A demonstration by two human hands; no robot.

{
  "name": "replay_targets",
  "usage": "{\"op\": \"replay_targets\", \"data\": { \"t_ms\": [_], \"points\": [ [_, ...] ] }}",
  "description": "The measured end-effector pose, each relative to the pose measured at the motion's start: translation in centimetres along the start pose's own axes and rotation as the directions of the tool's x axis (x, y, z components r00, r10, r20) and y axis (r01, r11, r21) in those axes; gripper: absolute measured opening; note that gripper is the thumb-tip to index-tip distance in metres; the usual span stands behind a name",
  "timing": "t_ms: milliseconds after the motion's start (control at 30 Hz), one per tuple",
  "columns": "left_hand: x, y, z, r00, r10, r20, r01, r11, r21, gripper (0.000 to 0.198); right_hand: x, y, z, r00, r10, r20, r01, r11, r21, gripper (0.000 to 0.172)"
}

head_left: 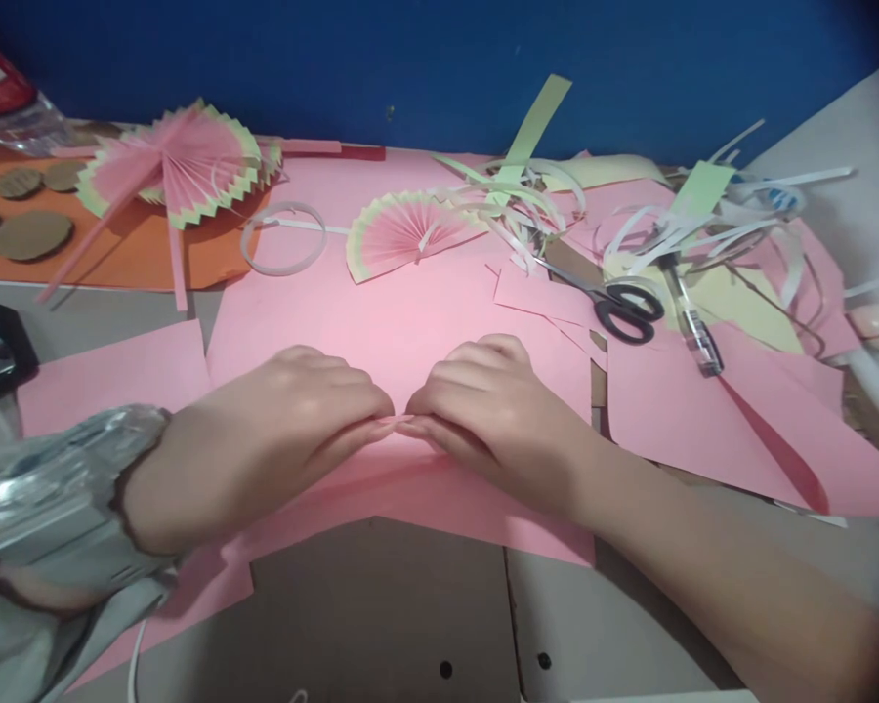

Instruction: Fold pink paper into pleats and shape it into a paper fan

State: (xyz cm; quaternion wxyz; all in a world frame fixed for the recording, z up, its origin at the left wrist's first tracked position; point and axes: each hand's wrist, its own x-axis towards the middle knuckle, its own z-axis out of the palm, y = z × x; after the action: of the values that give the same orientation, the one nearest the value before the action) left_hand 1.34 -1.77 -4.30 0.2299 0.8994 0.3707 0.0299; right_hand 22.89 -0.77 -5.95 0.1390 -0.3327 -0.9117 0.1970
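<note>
- Fingers of the bare left hand point(264, 420) and bare right hand point(490, 410) are pinched down tight, thumbs nearly tip to tip, with a thin pink paper edge point(401, 419) caught between thumbs and forefingers.
- That edge sits right at the fingertips, over a large flat pink paper sheet point(300, 322) that spreads out past the fingers and under them. Can't tell if it's the same piece, hands cover too much.
- Step in hand, my guess: folding or creasing that edge, both sides worked together.
- Next move calls for, imo, even pressure from the thumbs and a straight line outward, otherwise the crease probably goes crooked.
- Straight beyond the fingers there's a pleated half-round pink paper fan with a pale yellow-green rim point(385, 234).
- Off to the right of the fingers and a bit farther out: black-handled metal scissors point(606, 303), then a clear-barrelled pen point(694, 327).
- Farther out and left of the fingers: a pleated pink-and-green paper rosette point(201, 161) with pink paper strips point(178, 268) hanging off it.
</note>
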Motion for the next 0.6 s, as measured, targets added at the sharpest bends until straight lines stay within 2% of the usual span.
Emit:
{"op": "replay_targets", "data": {
  "t_ms": [167,333,600],
  "points": [
    [0.1,0.3,0.0,0.998,-0.06,0.014,0.06,0.997,-0.049,0.03,0.0,0.2,-0.5,0.995,0.061,0.076,-0.074,0.98,0.182,0.028],
    [0.0,-0.3,-0.7,0.987,-0.154,0.038,0.157,0.981,-0.118,0.029,-0.3,0.5,-1.0,0.983,0.176,0.061,-0.186,0.918,0.351,0.02],
    [0.1,-0.2,-0.6,0.982,-0.182,0.048,0.187,0.974,-0.129,0.03,-0.2,0.4,-0.8,0.964,0.251,0.093,-0.264,0.836,0.481,0.022]
  ]
}}
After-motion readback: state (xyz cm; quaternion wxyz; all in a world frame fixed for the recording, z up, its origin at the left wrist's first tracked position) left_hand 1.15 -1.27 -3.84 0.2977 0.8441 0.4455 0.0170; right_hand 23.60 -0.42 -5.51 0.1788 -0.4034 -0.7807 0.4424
